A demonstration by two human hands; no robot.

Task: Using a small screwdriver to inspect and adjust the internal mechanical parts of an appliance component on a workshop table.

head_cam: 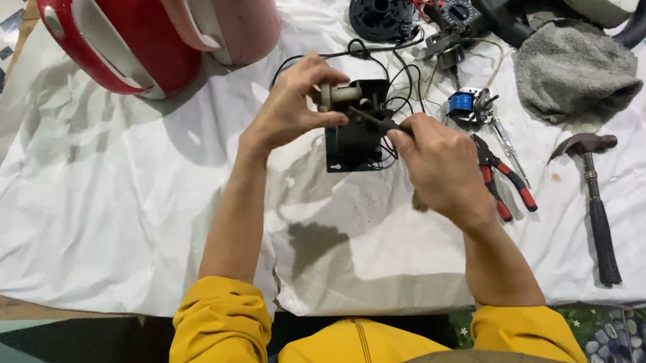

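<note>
My left hand (288, 102) grips a small black motor assembly (356, 128) with a pale cylindrical part at its top, holding it above the white cloth (101, 197). Black wires run from the assembly toward the back. My right hand (435, 166) holds a dark slim tool (374, 118), its tip pressed against the front of the assembly. Both sleeves are yellow.
Red-handled pliers (505, 178) and a screwdriver (509, 150) lie right of my right hand. A hammer (595, 201) lies further right. A blue coil part (465, 104), a grey cloth (574, 71), a black round part (381, 9) and red and pink appliance shells (163, 26) sit at the back.
</note>
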